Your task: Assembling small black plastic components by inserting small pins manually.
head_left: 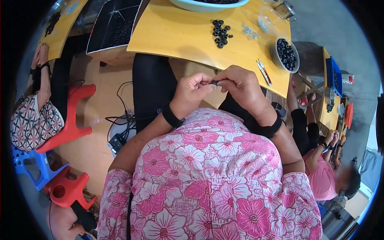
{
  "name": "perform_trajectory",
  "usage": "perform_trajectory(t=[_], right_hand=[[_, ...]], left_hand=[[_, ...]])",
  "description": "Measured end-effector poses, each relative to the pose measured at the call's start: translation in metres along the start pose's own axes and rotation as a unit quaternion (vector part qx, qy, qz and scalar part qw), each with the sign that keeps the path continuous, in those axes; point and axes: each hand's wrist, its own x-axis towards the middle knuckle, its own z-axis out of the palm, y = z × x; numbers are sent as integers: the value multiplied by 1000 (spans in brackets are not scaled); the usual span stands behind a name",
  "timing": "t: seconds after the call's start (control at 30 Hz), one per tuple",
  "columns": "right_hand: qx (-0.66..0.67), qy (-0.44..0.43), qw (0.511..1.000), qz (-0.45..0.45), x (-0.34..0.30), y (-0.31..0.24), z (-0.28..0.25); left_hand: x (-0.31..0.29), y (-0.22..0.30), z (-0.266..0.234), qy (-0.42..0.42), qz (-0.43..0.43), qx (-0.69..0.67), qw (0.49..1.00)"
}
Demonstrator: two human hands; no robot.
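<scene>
Between the fingertips of both hands sits a small black ring-like part (215, 83), partly hidden by the fingers. My left hand (193, 93) pinches it from one side. My right hand (243, 86) closes on it from the other, thumb and forefinger pressed together. Both hands are in front of my body, just short of the yellow table's (172, 38) near edge. On that table lies a loose group of small black rings (220, 33). Right of them is a little heap of small silvery pieces (250, 31). Snips with red handles (264, 73) lie near the right edge.
A clear tub of black rings (286, 55) stands at the table's right edge, near a metal cup (285, 10). A pale blue basin (208, 5) is at the far side. Cables (120, 134) lie on the floor at left. Other people sit at tables on both sides, near red stools (76, 116).
</scene>
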Motion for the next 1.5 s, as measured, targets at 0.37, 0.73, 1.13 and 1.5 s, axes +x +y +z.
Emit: perform_trajectory(t=[0.37,0.73,1.13,1.5], right_hand=[[365,9,898,245,-1,16,4],[438,-23,853,284,-4,35,12],[654,-121,697,267,-8,42,12],[604,-122,733,287,-13,42,13]], left_hand=[[0,0,1,-5,9,-29,1000],[-4,2,1,-10,-6,-61,998],[-5,15,5,-8,17,-5,1000],[-4,13,1,26,120,151,981]])
